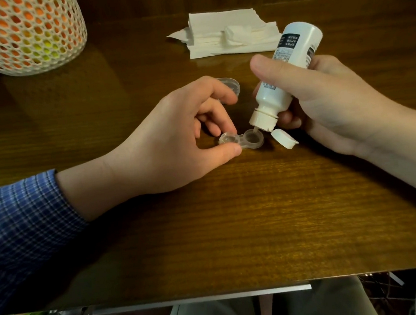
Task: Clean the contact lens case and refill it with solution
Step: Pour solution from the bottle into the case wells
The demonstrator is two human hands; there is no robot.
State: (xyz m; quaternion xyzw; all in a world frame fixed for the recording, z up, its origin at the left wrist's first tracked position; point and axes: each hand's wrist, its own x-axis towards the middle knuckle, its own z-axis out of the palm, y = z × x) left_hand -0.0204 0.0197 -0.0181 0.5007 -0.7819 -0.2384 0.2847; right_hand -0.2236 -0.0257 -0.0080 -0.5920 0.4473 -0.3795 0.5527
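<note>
Solution bottle [287, 73], white and tipped nozzle-down, sits in the right hand [321, 100], whose fingers [289, 119] curl round it, flip cap hanging open over the right well of the clear lens case [241, 140] on the table [231, 217]. Left hand [176, 140] pinches the case's left well between thumb and fingertip. A clear lid [229, 85] lies behind, near folded tissues [227, 33] and a mesh basket [26, 34]

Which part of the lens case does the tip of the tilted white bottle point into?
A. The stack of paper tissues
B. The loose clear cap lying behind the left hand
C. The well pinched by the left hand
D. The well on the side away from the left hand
D: the bottle, held tilted by the right hand, has its nozzle over the free well of the lens case, while the left hand pinches the other well.
</note>
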